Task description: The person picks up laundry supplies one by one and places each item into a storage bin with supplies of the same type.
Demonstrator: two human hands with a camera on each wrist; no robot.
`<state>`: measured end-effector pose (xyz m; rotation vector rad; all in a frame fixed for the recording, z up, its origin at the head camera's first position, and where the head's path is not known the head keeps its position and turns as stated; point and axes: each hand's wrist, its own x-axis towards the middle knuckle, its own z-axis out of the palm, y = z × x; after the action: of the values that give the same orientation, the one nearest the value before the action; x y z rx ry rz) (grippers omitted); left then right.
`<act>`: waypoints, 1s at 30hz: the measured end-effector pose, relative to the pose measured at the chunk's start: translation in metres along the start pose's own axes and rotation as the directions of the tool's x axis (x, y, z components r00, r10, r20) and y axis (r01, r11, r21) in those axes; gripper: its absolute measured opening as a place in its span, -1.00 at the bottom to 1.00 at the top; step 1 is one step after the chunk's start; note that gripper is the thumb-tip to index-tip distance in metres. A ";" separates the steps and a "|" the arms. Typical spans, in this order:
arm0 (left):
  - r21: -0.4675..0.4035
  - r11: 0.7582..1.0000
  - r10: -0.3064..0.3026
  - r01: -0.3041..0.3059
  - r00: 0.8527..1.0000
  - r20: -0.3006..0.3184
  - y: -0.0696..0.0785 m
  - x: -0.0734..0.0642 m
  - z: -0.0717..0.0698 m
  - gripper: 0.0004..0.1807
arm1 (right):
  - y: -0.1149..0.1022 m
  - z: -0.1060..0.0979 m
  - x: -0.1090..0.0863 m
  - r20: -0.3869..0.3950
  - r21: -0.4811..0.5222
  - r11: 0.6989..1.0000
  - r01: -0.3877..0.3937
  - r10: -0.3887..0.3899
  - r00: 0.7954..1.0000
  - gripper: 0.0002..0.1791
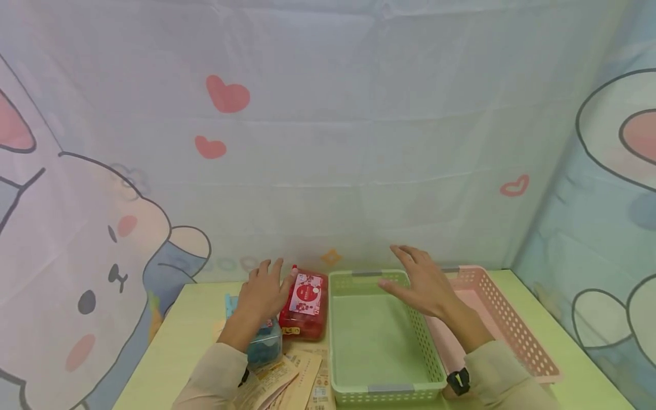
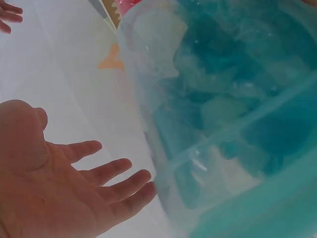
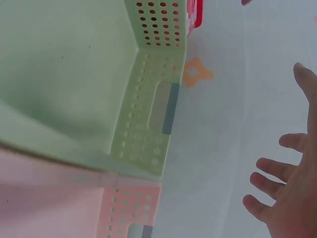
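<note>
My left hand [image 1: 260, 293] hovers with spread fingers over a clear container [image 1: 266, 345] with teal contents and a light blue edge. In the left wrist view the teal container [image 2: 223, 99] fills the right side, and the left hand [image 2: 74, 188] shows its palm, holding nothing. Just right of that hand lies a red package [image 1: 303, 316] with a pink-and-white label. Above the right side of the green basket [image 1: 379, 330] my right hand [image 1: 422, 282] is raised, fingers apart and free of any object. The right wrist view shows its fingers [image 3: 270, 186] off to the basket's side.
A pink basket [image 1: 517, 324] with perforated sides stands against the green one on the right. Several printed paper packets [image 1: 302, 376] lie at the front, left of the green basket. A cloth backdrop [image 1: 359, 142] with hearts and cartoon animals hangs behind the table [image 1: 169, 341].
</note>
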<state>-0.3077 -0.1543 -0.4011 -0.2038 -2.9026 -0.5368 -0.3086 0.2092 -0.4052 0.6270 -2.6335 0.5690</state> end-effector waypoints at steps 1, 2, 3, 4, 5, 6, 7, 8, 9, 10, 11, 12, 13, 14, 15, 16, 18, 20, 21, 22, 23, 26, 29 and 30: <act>-0.004 1.000 -0.005 0.005 1.000 0.005 0.000 0.000 -0.001 -0.23 | -0.002 0.001 0.000 0.005 0.007 1.000 -0.005 0.005 1.000 -0.02; -0.007 1.000 -0.012 0.012 1.000 0.011 0.000 0.000 -0.001 -0.23 | -0.003 0.001 0.001 0.009 0.014 1.000 -0.009 0.009 1.000 -0.01; -0.013 1.000 -0.018 0.018 1.000 0.014 0.000 0.001 -0.002 -0.22 | -0.005 0.002 0.002 0.012 0.020 1.000 -0.013 0.013 1.000 -0.01; -0.017 1.000 -0.023 0.023 1.000 0.017 0.000 0.001 -0.002 -0.22 | -0.006 0.003 0.003 0.011 0.022 1.000 -0.013 0.013 1.000 -0.01; -0.019 0.999 -0.028 0.028 0.999 0.016 0.000 0.002 -0.003 -0.22 | -0.008 0.004 0.003 0.008 0.025 1.000 -0.011 0.011 1.000 -0.01; -0.024 0.999 -0.036 0.036 0.999 0.019 0.000 0.002 -0.004 -0.21 | -0.009 0.005 0.004 0.005 0.028 1.000 -0.009 0.009 1.000 -0.02; -0.030 0.999 -0.042 0.043 0.999 0.019 0.000 0.003 -0.004 -0.21 | -0.010 0.005 0.005 0.001 0.036 0.999 -0.008 0.007 1.000 -0.03; -0.035 0.998 -0.049 0.049 0.999 0.021 0.000 0.003 -0.005 -0.21 | -0.012 0.006 0.007 0.000 0.044 0.999 -0.006 0.006 1.000 -0.03; -0.040 0.998 -0.054 0.054 0.998 0.021 -0.001 0.004 -0.005 -0.20 | -0.014 0.008 0.008 -0.002 0.054 0.999 -0.003 0.003 1.000 -0.04; -0.044 0.997 -0.059 0.060 0.998 0.025 -0.001 0.004 -0.005 -0.20 | -0.015 0.008 0.008 -0.002 0.065 0.998 -0.002 0.002 1.000 -0.05; -0.048 0.997 -0.061 0.062 0.998 0.028 -0.001 0.005 -0.005 -0.20 | -0.016 0.009 0.009 0.003 0.080 0.997 -0.007 0.007 1.000 -0.05; -0.053 0.996 -0.063 0.065 0.997 0.035 -0.002 0.005 -0.005 -0.19 | -0.018 0.010 0.010 0.008 0.095 0.995 -0.013 0.012 1.000 -0.05; -0.056 0.996 -0.062 0.065 0.997 0.040 -0.002 0.006 -0.005 -0.20 | -0.020 0.011 0.011 0.014 0.105 0.994 -0.019 0.018 1.000 -0.05; -0.062 0.996 -0.061 0.064 0.997 0.048 -0.002 0.007 -0.004 -0.19 | -0.021 0.012 0.012 0.020 0.118 0.993 -0.027 0.024 0.999 -0.04; -0.069 0.996 -0.060 0.064 0.997 0.053 -0.003 0.008 -0.003 -0.19 | -0.023 0.013 0.013 0.024 0.129 0.991 -0.030 0.027 0.999 -0.04; -0.075 0.995 -0.058 0.062 0.997 0.059 -0.003 0.009 -0.003 -0.19 | -0.025 0.014 0.014 0.029 0.139 0.990 -0.036 0.033 0.999 -0.04; -0.086 0.994 -0.055 0.061 0.996 0.070 -0.004 0.010 -0.002 -0.19 | -0.030 0.016 0.016 0.035 0.158 0.987 -0.042 0.037 0.999 -0.04; -0.104 0.993 -0.054 0.062 0.995 0.080 -0.006 0.011 -0.001 -0.19 | -0.034 0.019 0.018 0.040 0.175 0.984 -0.042 0.036 0.999 -0.05; -0.113 0.992 -0.051 0.061 0.995 0.084 -0.006 0.011 -0.001 -0.20 | -0.036 0.020 0.019 0.041 0.179 0.983 -0.039 0.032 0.999 -0.06; -0.126 0.990 -0.046 0.057 0.995 0.087 -0.007 0.011 -0.001 -0.21 | -0.038 0.022 0.021 0.044 0.185 0.982 -0.040 0.032 0.999 -0.06; -0.136 0.989 -0.044 0.056 0.995 0.089 -0.008 0.012 -0.001 -0.22 | -0.040 0.024 0.022 0.045 0.194 0.980 -0.039 0.031 0.999 -0.07; -0.181 0.982 -0.039 0.057 0.994 0.100 -0.009 0.013 -0.002 -0.25 | -0.045 0.031 0.026 0.057 0.224 0.974 -0.043 0.031 0.998 -0.08; -0.231 0.971 -0.038 0.063 0.993 0.108 -0.010 0.014 -0.002 -0.27 | -0.052 0.037 0.031 0.078 0.264 0.962 -0.064 0.045 0.996 -0.09; -0.248 0.966 -0.042 0.069 0.993 0.112 -0.010 0.015 -0.002 -0.27 | -0.054 0.039 0.032 0.088 0.277 0.958 -0.072 0.050 0.995 -0.09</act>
<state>-0.3236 -0.1632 -0.3999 -0.1914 -2.9416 -0.9334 -0.3185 0.1363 -0.4080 0.6634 -2.6766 0.9671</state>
